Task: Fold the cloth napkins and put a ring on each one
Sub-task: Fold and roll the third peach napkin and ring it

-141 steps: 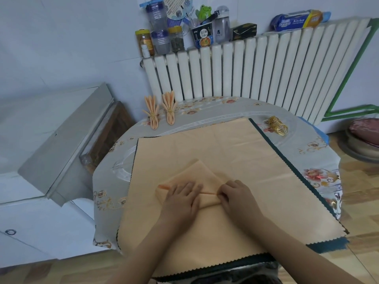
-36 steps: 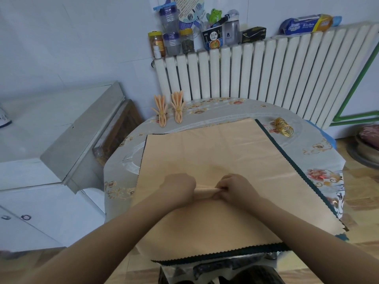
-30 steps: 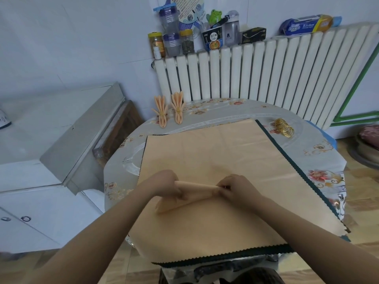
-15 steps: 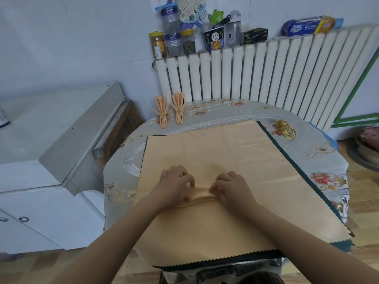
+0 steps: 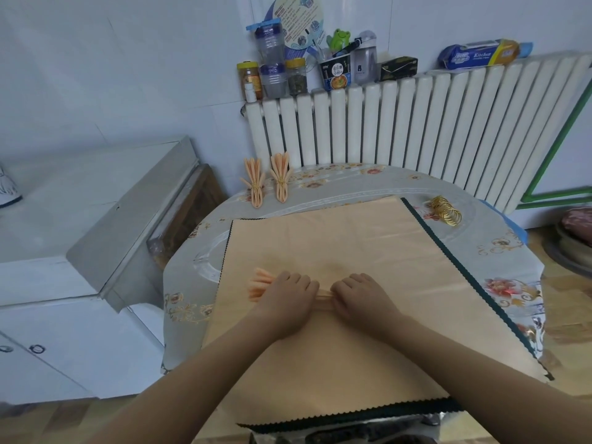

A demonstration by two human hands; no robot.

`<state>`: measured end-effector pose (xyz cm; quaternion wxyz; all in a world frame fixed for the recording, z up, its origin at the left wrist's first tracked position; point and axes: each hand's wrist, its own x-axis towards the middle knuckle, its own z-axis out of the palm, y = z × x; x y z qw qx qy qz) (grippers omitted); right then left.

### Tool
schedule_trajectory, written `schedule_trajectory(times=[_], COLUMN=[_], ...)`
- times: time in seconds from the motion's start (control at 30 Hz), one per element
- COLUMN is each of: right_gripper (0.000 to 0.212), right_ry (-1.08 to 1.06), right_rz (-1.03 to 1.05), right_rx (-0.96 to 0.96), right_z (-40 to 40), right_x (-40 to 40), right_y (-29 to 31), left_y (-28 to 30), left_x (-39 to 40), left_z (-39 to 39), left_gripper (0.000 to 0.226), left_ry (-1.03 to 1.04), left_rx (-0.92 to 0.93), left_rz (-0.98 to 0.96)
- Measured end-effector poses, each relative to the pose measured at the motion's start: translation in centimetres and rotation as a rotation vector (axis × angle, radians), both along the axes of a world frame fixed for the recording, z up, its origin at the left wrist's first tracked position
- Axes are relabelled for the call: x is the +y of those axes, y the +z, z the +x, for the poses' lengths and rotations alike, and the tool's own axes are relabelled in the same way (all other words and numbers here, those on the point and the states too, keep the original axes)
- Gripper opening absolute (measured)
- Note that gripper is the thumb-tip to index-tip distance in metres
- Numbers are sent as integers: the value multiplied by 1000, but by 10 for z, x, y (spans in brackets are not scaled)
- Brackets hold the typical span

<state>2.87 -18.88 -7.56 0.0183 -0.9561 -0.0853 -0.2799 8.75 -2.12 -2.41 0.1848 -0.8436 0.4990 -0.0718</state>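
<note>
Left hand (image 5: 290,298) curled over the pleated napkin (image 5: 266,282), knuckles up, gripping the bundle near its middle; pleat ends fanning out just past the fingers on the left. Right hand (image 5: 358,298) curled the same way close beside it, pinching the same bundle, a short strip of gathered cloth showing between the two. Napkin lying on the big peach cloth (image 5: 352,251) spread over the bench (image 5: 499,251), in the middle of it, near the front.

Light, soft, thin fabric by the look of it, with no stiffness of its own: likely to spring open the moment pressure eases, so best held pinched at the waist where the pleats stack, not at the loose ends. Smooth sheen suggests some slipperiness, layers apt to slide over each other.

Farther out, pile of gold rings (image 5: 445,211) on the bench at the far right, well apart from both hands, none taken up yet. At the far left edge, two finished napkins (image 5: 267,182) already ringed, side by side near the radiator (image 5: 416,129)
</note>
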Motion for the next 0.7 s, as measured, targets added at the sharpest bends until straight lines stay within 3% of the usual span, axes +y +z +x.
schedule_trajectory(times=[0.2,0.27,0.43,0.53,0.6,0.7], right_gripper=[35,32,15,22,28,39], right_ry=[52,47,-48,-95,-215,-570], right_rz=[-56,-24,206,245,343,586], right_rx=[-44,-50,19,54,17,-14], right_z=[-7,-2,14,20,24,31], right_x=[-15,-22,-57,-87,-114,-156], right_y=[-17,-14,2,14,19,21], left_y=[-13,-8,19,32,35,37], left_x=[-1,-6,-45,-79,-102,-126], left_z=[27,35,52,64,76,93], left_gripper=[27,28,26,31,30,30], left_ry=[-205,-244,-121,47,95,143], left_rx=[-141,-99,128,228,236,206], left_rz=[-21,-53,-257,-241,-245,-245])
